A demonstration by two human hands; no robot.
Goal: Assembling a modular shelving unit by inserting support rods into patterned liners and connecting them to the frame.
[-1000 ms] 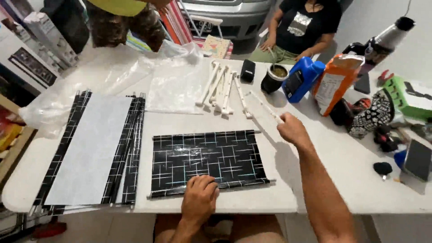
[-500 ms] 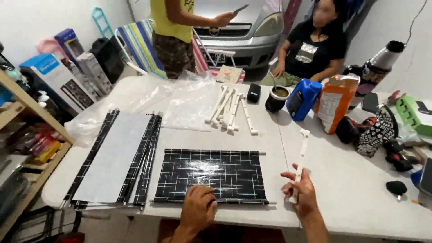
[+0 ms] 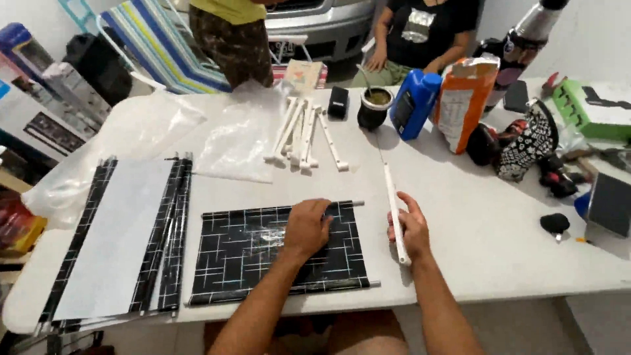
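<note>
Head view: the left hand (image 3: pixel 307 227) lies flat, fingers spread, pinning the black patterned panel (image 3: pixel 276 253). Just beside it, the right hand (image 3: pixel 409 231) grips a white rail (image 3: pixel 394 210); keeping the panel pressed flat seems wise.

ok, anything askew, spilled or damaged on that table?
Nothing spilled or damaged. The black patterned panel lies flat under the left hand; the right hand holds a white rod. The other white rods lie in a loose pile, and the clear plastic bags look crumpled.
</note>
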